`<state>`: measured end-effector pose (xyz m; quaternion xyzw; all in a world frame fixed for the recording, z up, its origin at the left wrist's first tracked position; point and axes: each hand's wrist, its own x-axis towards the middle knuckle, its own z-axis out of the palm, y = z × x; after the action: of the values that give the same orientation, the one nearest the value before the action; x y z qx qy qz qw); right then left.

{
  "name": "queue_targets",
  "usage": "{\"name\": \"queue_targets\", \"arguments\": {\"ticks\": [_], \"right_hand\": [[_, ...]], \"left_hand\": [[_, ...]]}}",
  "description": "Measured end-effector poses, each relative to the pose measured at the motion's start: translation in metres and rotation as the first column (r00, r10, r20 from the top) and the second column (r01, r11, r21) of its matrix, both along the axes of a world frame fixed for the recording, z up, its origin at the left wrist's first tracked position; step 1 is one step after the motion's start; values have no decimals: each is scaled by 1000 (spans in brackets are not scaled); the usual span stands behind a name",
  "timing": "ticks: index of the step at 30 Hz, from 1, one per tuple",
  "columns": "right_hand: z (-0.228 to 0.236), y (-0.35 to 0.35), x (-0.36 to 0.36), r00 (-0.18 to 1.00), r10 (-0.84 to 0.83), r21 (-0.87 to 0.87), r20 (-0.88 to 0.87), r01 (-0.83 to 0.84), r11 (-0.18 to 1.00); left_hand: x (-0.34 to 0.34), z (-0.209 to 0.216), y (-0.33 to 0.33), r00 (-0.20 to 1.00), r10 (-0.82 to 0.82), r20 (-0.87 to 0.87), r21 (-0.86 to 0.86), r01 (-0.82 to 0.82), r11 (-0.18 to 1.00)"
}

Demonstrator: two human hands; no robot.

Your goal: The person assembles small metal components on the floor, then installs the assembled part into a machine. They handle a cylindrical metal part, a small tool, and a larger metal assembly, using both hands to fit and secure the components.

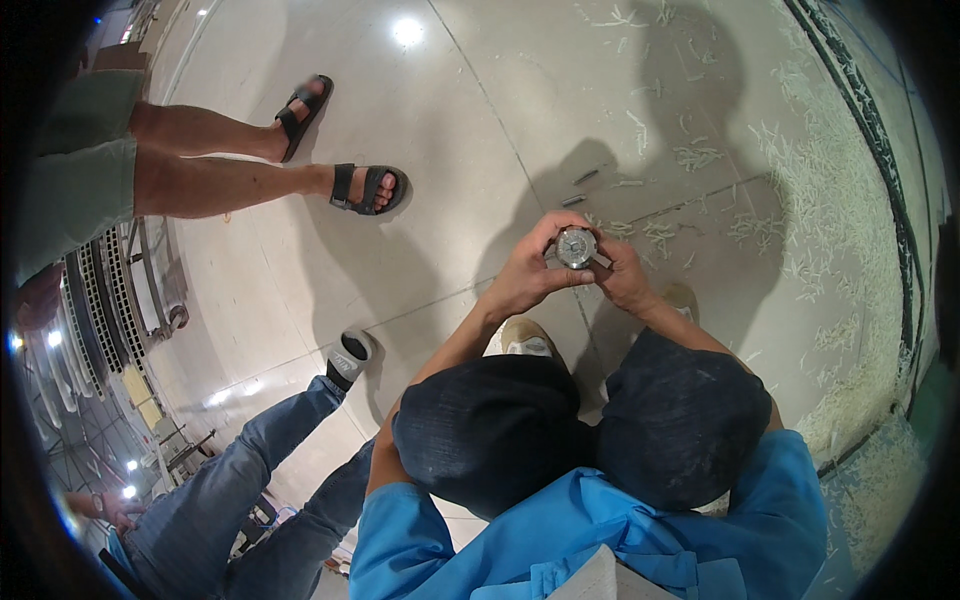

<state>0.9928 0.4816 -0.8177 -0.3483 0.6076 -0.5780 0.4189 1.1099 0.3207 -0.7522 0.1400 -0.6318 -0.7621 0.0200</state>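
Bright blue short-sleeved shirt (540, 525), dark denim trousers (485, 425) (faintly smudged in places), tan-and-white shoes (524, 330).

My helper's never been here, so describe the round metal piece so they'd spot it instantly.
Find the bright blue shirt, then the wearer's left hand and right hand. They hold the round metal piece, its circular face unlike the slim dark bars on the floor.

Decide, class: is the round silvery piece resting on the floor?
No: the left hand and right hand hold the round silvery piece between them, above the floor.

Workshop: pale shavings (865, 385) on floor (450, 130)
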Motion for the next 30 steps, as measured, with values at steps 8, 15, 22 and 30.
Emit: {"name": "queue_targets", "arguments": {"ticks": [8, 15, 22, 30], "right_hand": [[12, -6, -8, 963, -70, -104, -259, 44, 994], [23, -12, -22, 855, -15, -57, -518, -17, 998], [50, -15, -19, 907, 14, 7, -421, -12, 1000], [68, -19, -25, 790, 90, 58, -606, -69, 996]], "left_hand": [[2, -2, -7, 998, 12, -59, -329, -31, 944], [8, -4, -10, 984, 111, 139, 204, -138, 969], [11, -12, -11, 981, 151, 121, 540, -193, 819], [13, -18, -10, 963, 183, 196, 835, -262, 484]]}}
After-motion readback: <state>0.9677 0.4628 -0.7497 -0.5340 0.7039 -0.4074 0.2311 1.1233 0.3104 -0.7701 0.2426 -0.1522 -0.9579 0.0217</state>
